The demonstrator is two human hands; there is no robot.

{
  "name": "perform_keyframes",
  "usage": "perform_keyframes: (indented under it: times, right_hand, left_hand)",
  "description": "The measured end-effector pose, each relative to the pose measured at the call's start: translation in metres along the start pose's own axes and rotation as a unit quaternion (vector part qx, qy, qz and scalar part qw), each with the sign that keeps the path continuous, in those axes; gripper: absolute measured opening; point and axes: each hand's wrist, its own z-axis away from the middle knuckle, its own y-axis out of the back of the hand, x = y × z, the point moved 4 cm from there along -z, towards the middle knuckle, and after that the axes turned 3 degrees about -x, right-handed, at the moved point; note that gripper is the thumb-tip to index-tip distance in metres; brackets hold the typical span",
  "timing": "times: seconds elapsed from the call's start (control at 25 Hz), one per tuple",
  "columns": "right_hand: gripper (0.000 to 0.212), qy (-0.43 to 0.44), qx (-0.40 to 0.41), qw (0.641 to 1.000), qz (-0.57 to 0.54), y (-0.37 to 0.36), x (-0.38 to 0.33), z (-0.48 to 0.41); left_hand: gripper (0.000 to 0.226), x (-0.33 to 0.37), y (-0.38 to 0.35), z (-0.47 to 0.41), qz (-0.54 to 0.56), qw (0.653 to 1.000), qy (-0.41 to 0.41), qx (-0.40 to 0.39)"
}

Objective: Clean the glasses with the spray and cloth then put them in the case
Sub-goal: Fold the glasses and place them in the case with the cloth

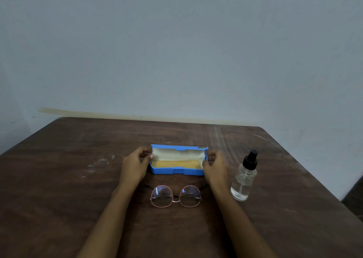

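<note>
spray bottle [244, 177] just right of glasses [176, 196]

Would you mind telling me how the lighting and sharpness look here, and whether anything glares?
Head view: dim, flat light, slightly soft overall; wide-angle distortion bends the table edges; bluish reflections sit on the glasses lenses; the left hand and right hand holding the blue case are legible.

Person, two arms in view. Left hand [135, 166] and right hand [215, 166] are bare. Left forearm [110, 214] and right forearm [235, 214] are bare too, from the wrist down to the bottom edge of the picture. Forearms are slender and taper toward the wrists. Fingers [142, 150] are slim. Left thumbnail [151, 156] is short and rounded. Light is dim, so finer skin detail can't be made out.
</note>
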Motion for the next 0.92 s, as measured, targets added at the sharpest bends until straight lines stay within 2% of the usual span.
perform_keyframes:
  times: [0.12, 0.2, 0.32, 0.4, 0.6, 0.8, 0.92]
  right_hand:
    - [0.023, 0.024, 0.014, 0.999, 0.029, 0.001, -0.005, 0.003]
    - [0.022, 0.060, 0.051, 0.993, 0.090, 0.003, -0.013, 0.008]
    - [0.019, 0.140, 0.142, 0.957, 0.213, 0.010, -0.034, 0.025]
    - [0.017, 0.186, 0.158, 0.948, 0.204, 0.013, -0.043, 0.036]
    - [0.018, 0.191, 0.079, 0.977, 0.050, 0.024, -0.021, 0.071]
    - [0.018, 0.167, 0.035, 0.984, 0.043, 0.030, 0.002, 0.089]
    - [0.019, 0.147, -0.003, 0.988, 0.053, 0.033, 0.008, 0.090]
  left_hand:
    - [0.027, -0.002, 0.003, 0.003, 0.008, 1.000, 0.001, 0.007]
    - [0.023, -0.002, 0.007, 0.006, 0.010, 1.000, 0.002, 0.024]
    - [0.013, 0.001, 0.017, 0.016, 0.016, 0.997, -0.013, 0.073]
    - [0.015, 0.005, 0.024, 0.025, 0.038, 0.994, -0.024, 0.098]
    - [0.011, 0.003, 0.028, 0.060, 0.052, 0.995, -0.036, 0.080]
    - [0.005, -0.002, 0.025, 0.092, 0.014, 0.998, -0.061, 0.028]
    - [0.009, 0.000, 0.030, 0.103, 0.034, 0.997, -0.060, 0.034]
